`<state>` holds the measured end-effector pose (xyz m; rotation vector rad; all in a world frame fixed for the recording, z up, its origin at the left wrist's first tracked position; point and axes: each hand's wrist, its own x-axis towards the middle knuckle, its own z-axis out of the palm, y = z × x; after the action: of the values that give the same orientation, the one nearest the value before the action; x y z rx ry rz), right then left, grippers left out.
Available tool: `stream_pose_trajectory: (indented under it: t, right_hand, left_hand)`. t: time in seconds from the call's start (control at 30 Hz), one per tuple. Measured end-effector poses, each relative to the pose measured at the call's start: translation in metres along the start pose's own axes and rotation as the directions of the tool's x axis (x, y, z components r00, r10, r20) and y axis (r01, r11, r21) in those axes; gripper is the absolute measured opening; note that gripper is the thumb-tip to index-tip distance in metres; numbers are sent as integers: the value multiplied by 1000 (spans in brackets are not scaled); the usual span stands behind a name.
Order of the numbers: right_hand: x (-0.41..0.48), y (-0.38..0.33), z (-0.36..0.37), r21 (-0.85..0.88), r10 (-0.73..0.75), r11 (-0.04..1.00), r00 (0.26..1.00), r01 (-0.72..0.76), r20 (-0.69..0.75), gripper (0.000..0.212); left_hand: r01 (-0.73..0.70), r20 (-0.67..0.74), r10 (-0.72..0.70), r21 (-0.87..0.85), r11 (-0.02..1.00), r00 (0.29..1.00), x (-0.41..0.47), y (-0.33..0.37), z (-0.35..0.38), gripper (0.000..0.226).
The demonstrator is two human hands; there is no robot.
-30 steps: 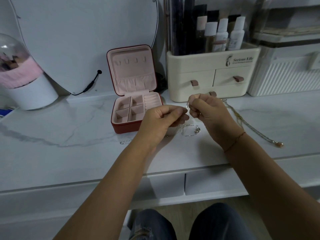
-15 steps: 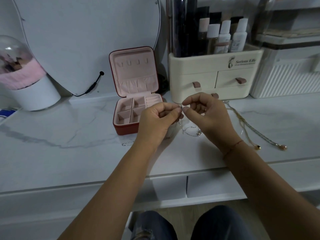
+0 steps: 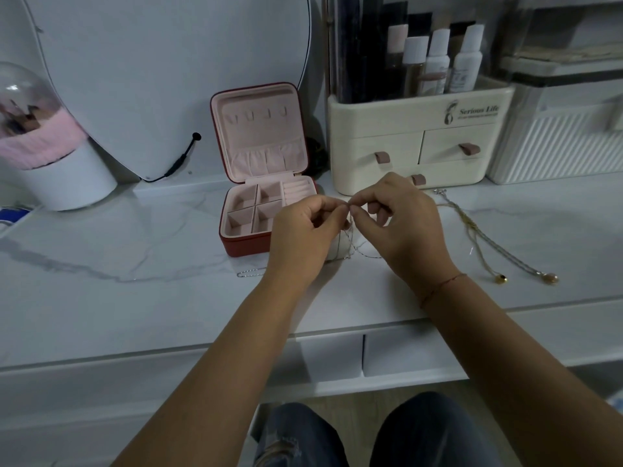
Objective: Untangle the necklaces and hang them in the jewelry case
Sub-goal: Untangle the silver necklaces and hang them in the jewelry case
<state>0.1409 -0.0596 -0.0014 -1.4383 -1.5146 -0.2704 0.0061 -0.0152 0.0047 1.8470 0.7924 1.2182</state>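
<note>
A red jewelry case (image 3: 247, 246) stands open on the marble vanity top (image 3: 135, 298), its pink lid upright with small hooks. Just right of it, my left hand (image 3: 303, 237) and my right hand (image 3: 401, 224) meet fingertip to fingertip, both pinching a thin silver necklace (image 3: 350, 244) that dangles between them to the tabletop. Its far end (image 3: 251, 273) trails out left of my left wrist. Two gold necklaces with pendants (image 3: 485, 244) lie stretched out on the top to the right, side by side and partly crossed near their upper ends.
A cream cosmetics organizer (image 3: 414, 129) with drawers and bottles stands behind my hands. A white ribbed box (image 3: 559, 143) is at the far right, a round mirror (image 3: 151, 72) with its cable at the back left, and a white cup with a pink domed top (image 3: 57, 170) beside it.
My hands have stayed in the same spot and kept working the silver chain, with fingertips now pressed closer together. The gold necklaces have come out from behind my right wrist.
</note>
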Motion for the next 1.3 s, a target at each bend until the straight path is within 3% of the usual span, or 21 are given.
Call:
stream_pose_trajectory:
  t: [0.37, 0.5, 0.6, 0.77, 1.0, 1.3]
  right_hand:
    - [-1, 0, -2, 7, 45, 999, 998, -45, 46, 4]
    - [-1, -1, -4, 153, 162, 973, 984, -172, 77, 10]
    - [1, 0, -8, 312, 273, 898, 948, -312, 161, 20]
    - [3, 0, -12, 427, 310, 820, 923, -381, 229, 22]
    - [4, -2, -13, 485, 309, 760, 897, -432, 315, 21]
    - [4, 0, -13, 453, 355, 750, 871, -482, 340, 19]
  left_hand:
    - [-59, 24, 58, 82, 995, 998, -1, -3, 1, 7]
    - [-60, 7, 60, 55, 997, 998, -1, -1, 2, 8]
    - [-84, 6, 83, 64, 994, 996, -1, 0, 2, 8]
    - [-61, 6, 61, 55, 997, 998, -1, 0, 3, 7]
    - [-27, 35, 28, -40, 999, 999, -1, 2, 1, 14]
    - [-98, 3, 98, 17, 995, 995, -1, -2, 3, 10]
